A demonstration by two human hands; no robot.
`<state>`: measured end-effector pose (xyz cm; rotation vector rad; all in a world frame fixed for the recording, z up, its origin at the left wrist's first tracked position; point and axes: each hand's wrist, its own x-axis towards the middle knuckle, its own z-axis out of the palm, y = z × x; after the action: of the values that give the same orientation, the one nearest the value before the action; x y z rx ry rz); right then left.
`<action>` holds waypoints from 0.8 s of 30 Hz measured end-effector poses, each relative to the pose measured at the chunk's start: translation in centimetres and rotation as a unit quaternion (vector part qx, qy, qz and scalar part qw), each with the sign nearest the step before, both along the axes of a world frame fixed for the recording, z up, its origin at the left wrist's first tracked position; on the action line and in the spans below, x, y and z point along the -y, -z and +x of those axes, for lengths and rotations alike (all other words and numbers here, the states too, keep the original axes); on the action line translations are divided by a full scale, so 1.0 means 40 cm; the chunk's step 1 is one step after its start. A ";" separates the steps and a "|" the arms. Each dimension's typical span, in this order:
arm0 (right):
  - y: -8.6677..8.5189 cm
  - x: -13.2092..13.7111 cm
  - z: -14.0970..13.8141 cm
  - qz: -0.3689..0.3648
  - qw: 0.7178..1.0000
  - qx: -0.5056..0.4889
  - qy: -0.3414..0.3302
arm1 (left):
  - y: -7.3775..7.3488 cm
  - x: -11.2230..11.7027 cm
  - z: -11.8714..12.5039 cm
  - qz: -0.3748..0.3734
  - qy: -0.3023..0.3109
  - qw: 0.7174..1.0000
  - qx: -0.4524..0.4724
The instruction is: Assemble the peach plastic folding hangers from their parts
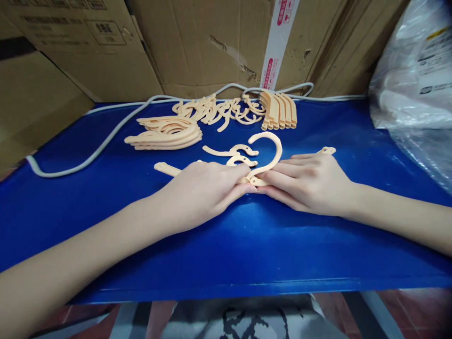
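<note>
Above the blue table, both my hands grip a beige plastic folding hanger (278, 149), its curved hook standing up between them. My left hand (208, 188) pinches the hanger at the joint under the hook; an arm end pokes out to its left. My right hand (310, 183) closes round the other side, and a beige end shows beyond its knuckles. The fingers hide most of the hanger's middle. Just behind the left hand lie loose beige hook pieces (226, 151), one partly covered by the fingers.
A stack of hanger arms (165, 136) lies at back left, a heap of loose hooks (201, 109) behind it, and upright arm pieces (278, 110) to the right. A white cable (106, 146) runs along the back. Cardboard boxes (219, 42) and a plastic-wrapped bundle (413, 80) border the blue table (226, 254).
</note>
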<state>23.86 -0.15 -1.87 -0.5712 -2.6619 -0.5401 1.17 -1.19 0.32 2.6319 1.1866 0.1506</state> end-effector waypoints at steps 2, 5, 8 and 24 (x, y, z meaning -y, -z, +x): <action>0.002 -0.001 0.001 -0.010 1.000 -0.002 -0.001 | -0.003 0.002 0.003 0.001 -0.003 1.000 -0.009; 0.003 -0.002 0.002 -0.016 1.000 -0.004 0.003 | -0.003 0.002 0.002 -0.002 0.005 1.000 0.001; 0.002 -0.002 0.002 -0.011 1.000 -0.009 0.003 | 0.002 -0.002 -0.005 -0.003 0.016 0.999 0.030; 0.001 -0.001 -0.001 0.007 1.000 -0.011 0.000 | -0.007 -0.003 -0.008 -0.073 -0.011 0.994 0.077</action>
<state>23.83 -0.10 -1.92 -0.5693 -2.6345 -0.5497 0.87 -1.07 0.62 2.4330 1.1299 0.2561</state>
